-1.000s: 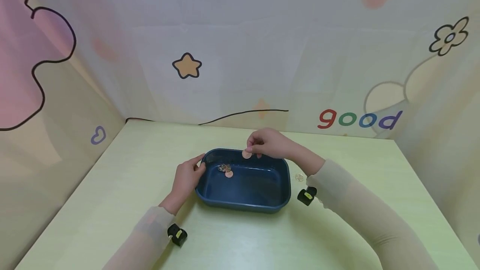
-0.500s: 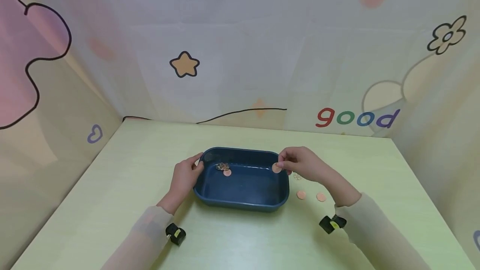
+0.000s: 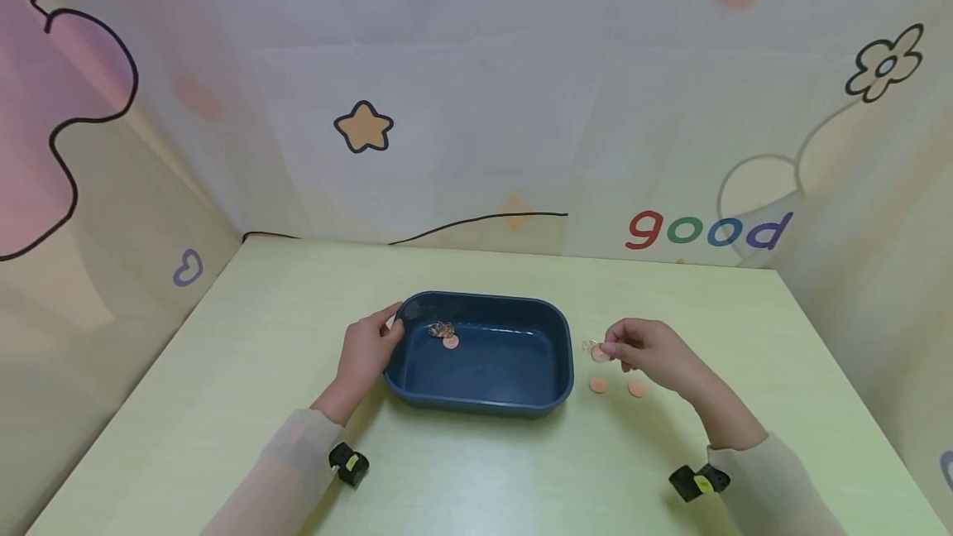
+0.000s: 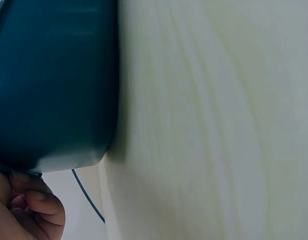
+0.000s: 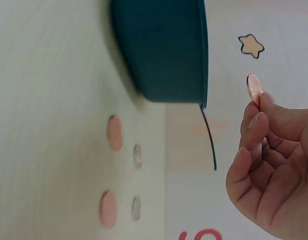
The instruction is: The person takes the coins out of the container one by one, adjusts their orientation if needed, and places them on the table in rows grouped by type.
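Note:
A dark blue rectangular basin (image 3: 476, 404) sits on the table. My left hand (image 3: 365, 358) grips its left rim, thumb on the inner side; in the left wrist view the fingers (image 4: 44, 207) are curled at the rim. To the right of the basin, my right hand (image 3: 658, 354) pinches a copper-coloured coin (image 5: 254, 89) between thumb and fingertips, above the table. Inside the basin, near its back left, lie a copper coin (image 3: 450, 342) and a small cluster of shiny coins (image 3: 439, 329).
On the table right of the basin lie two copper coins (image 5: 114, 133). Two paler coins (image 5: 138, 156) lie beyond them. Behind the pale wooden table (image 3: 313, 271) hangs a printed curtain (image 3: 476, 106).
My right hand has moved from above the basin's back rim to the right and nearer, carrying the copper coin out over the table. My left hand keeps its grip on the basin.

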A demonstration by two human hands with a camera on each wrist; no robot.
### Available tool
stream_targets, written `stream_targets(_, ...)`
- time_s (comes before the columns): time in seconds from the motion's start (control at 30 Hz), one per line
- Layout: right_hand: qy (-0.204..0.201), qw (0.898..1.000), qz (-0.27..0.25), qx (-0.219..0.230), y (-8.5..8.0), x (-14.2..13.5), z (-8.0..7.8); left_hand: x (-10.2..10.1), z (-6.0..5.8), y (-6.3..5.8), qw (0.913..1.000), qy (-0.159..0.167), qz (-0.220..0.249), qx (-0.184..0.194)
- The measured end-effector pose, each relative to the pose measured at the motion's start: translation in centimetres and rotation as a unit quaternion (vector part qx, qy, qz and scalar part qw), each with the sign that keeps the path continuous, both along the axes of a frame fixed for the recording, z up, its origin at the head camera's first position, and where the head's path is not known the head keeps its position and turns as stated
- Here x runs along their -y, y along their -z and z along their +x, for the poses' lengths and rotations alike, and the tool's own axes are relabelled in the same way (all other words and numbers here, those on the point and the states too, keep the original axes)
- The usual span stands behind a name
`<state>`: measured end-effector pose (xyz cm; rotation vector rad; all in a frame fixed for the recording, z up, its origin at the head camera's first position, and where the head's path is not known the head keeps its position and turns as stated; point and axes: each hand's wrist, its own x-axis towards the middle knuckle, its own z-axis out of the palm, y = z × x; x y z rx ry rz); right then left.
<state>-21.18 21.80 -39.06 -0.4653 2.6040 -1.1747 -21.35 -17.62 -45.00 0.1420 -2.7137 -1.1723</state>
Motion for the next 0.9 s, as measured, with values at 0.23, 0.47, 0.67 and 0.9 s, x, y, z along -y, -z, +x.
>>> stream_targets(0.23,0.039,0.999,0.030,0.014,1.5,-3.0,0.7,0.0,0.0,0.2,1.0000,0.002,-0.003,0.002)
stream_targets(0.47,0.059,0.996,0.057,0.028,2.7,-5.7,1.0,0.1,0.0,0.1,1.0000,0.007,-0.005,0.001)
stream_targets(0.67,0.074,0.993,0.078,0.038,3.4,-7.6,1.1,0.0,0.0,0.1,1.0000,0.010,-0.001,-0.002)
stream_targets(0.9,0.098,0.988,0.102,0.059,3.8,-8.8,0.6,0.0,0.1,0.0,1.0000,0.007,-0.002,-0.004)
